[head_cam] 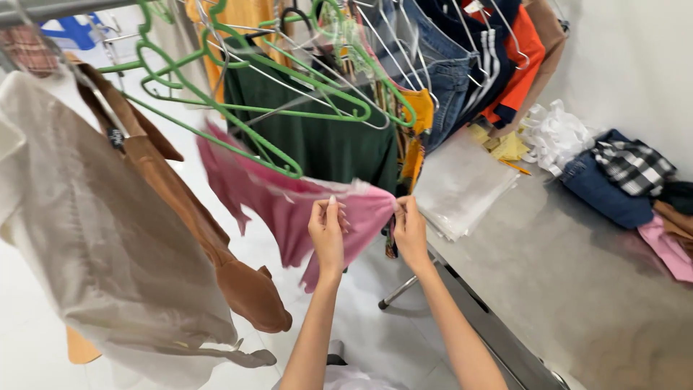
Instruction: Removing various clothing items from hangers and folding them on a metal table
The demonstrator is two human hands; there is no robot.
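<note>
Head view: both hands pinch the pink top's hem, left hand (327,230) and right hand (409,230) clamped on it. Pink top (289,209) hangs off green hanger (238,108), left of table (577,289). Straightening it now; next needs even tension.

Two hands (328,231) (409,230), one pink garment (317,209), one plastic-bag stack (462,184).
</note>
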